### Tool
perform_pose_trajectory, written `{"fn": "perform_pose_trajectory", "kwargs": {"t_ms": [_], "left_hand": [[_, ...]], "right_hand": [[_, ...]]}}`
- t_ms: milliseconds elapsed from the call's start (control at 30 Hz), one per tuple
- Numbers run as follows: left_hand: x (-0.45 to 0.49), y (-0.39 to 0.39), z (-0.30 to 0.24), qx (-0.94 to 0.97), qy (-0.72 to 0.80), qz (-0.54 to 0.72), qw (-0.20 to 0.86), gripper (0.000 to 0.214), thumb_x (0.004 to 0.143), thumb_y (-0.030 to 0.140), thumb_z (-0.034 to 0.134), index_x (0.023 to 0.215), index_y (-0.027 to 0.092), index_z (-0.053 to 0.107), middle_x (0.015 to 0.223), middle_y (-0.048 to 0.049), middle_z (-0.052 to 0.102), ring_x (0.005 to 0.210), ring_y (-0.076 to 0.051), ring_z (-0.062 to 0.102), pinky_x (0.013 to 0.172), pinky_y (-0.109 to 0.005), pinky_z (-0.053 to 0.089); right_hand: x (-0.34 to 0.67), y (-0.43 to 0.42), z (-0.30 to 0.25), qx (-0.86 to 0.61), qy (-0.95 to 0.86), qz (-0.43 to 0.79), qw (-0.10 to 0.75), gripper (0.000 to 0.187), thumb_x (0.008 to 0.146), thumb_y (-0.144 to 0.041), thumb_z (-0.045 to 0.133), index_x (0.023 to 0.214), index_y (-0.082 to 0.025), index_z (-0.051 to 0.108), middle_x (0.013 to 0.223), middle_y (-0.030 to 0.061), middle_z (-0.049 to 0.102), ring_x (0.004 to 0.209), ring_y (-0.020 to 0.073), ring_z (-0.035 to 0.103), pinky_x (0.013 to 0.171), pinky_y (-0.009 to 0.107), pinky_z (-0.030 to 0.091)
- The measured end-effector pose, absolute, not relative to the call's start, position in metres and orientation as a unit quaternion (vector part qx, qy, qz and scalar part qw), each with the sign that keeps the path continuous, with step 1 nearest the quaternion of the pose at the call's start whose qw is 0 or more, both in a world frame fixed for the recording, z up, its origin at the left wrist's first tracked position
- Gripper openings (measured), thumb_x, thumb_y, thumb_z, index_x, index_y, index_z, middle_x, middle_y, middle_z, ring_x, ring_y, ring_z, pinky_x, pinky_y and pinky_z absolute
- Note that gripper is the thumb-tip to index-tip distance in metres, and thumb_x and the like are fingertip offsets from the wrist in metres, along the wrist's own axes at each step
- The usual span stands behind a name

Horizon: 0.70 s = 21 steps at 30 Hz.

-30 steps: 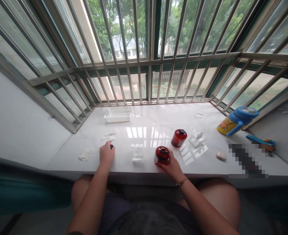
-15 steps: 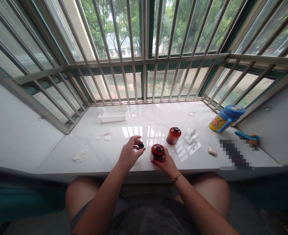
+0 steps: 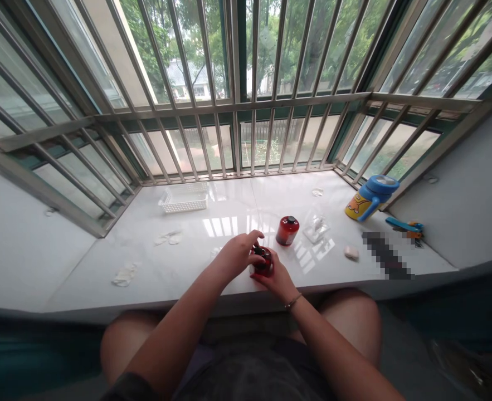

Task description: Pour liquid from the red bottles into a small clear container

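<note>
At the far left, steel window bars [image 3: 57,133] run up past the end of a white stone surface [image 3: 82,284], with trees and a building visible through the glass beyond. On that surface, a crumpled white tissue [image 3: 124,274] lies near the front edge, and torn white scraps [image 3: 168,238] lie farther back. Behind them, toward the window, sits a white plastic mesh basket [image 3: 183,199].

The left hand [image 3: 237,256] reaches in from the lower left, its grip pressed together over the top of a red bottle [image 3: 263,263], fingers curled across its dark neck. The right hand [image 3: 276,278] cups the bottle's lower side, its grip closed around it, and a thin bracelet [image 3: 292,301] circles that wrist. The bottle stands upright near the surface's front edge, though the hands hide whether its base touches the stone.

Just beyond stands a second red bottle [image 3: 287,230] with a black top. To its right lie a clear plastic square [image 3: 316,229], and nearer the front, a small white bar of soap [image 3: 351,253]. Farther right stands a blue-lidded yellow cartoon cup [image 3: 371,203], with a blue-handled tool [image 3: 404,225] beside the wall.
</note>
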<state>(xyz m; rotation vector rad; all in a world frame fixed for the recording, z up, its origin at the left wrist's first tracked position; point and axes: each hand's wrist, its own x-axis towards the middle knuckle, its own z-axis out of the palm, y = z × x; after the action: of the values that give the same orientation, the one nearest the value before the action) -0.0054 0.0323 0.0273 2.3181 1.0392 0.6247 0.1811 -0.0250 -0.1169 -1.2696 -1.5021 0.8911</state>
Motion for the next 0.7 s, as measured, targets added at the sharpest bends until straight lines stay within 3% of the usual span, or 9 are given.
{"fn": "perform_pose_trajectory", "kwargs": {"t_ms": [267,500,700], "left_hand": [[0.004,0.032,0.023,0.854,0.378,0.234,0.272,0.046,0.081,0.019,0.083,0.124,0.030,0.068,0.097,-0.0017,0.073,0.088,-0.024,0.071,0.083,-0.036,0.059],[-0.004,0.027,0.010,0.800,0.405,0.273,0.349,0.045,0.085,0.023,0.081,0.126,0.032,0.066,0.108,-0.0002,0.082,0.104,-0.026,0.075,0.095,-0.041,0.059],[-0.005,0.020,-0.004,0.738,0.387,0.332,0.442,0.044,0.086,0.017,0.076,0.127,0.029,0.065,0.126,-0.0039,0.079,0.123,-0.026,0.075,0.109,-0.043,0.058]], "right_hand": [[0.181,-0.024,-0.121,-0.515,-0.615,0.363,0.474,0.095,0.076,-0.048,0.093,0.155,-0.033,0.042,0.149,0.0090,0.064,0.131,0.0332,0.068,0.111,0.050,0.056],[0.182,-0.024,-0.119,-0.510,-0.618,0.366,0.474,0.095,0.077,-0.047,0.093,0.156,-0.032,0.042,0.150,0.0096,0.064,0.133,0.0320,0.067,0.113,0.049,0.055],[0.182,-0.025,-0.118,-0.504,-0.619,0.368,0.476,0.096,0.078,-0.046,0.092,0.157,-0.032,0.041,0.152,0.0104,0.063,0.136,0.0325,0.066,0.115,0.050,0.054]]}}
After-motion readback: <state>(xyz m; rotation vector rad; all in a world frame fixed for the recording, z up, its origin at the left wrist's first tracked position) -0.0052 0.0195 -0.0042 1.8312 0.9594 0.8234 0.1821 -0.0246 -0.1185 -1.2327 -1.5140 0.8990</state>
